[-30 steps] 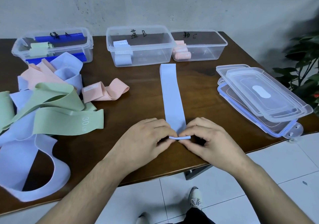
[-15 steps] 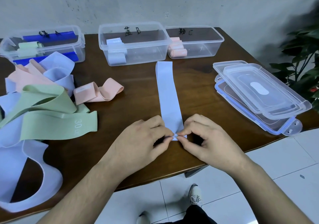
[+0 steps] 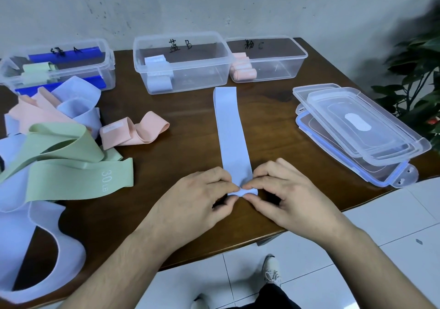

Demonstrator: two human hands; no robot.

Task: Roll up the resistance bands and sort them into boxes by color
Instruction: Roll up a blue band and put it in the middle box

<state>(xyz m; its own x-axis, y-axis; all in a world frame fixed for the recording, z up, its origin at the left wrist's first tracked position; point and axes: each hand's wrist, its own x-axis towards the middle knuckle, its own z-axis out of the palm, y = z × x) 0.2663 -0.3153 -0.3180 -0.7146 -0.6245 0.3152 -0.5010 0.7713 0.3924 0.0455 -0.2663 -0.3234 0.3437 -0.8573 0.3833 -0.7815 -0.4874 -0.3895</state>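
On the bench (image 3: 190,142): dark wooden top; its near edge ran just under both wrists.
Loose pile (image 3: 59,151): green, pink and blue bands, unrolled, at far left.
Clear plastic boxes (image 3: 183,63): a few rolls in each; most sorting looked undone.
Pale blue flat band (image 3: 232,132): lay lengthwise mid-bench, bare wood either side.
Left hand (image 3: 197,196), right hand (image 3: 285,194): each grip pinched the band's near end, barely rolled.

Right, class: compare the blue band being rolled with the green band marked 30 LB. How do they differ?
The blue band lies flat and straight toward the boxes; the green band lies bent and overlapped in the loose pile. The left hand and right hand pinch the blue band's near end; nobody touches the green band. Printing shows on the green band only. Both are flat bands on the table.
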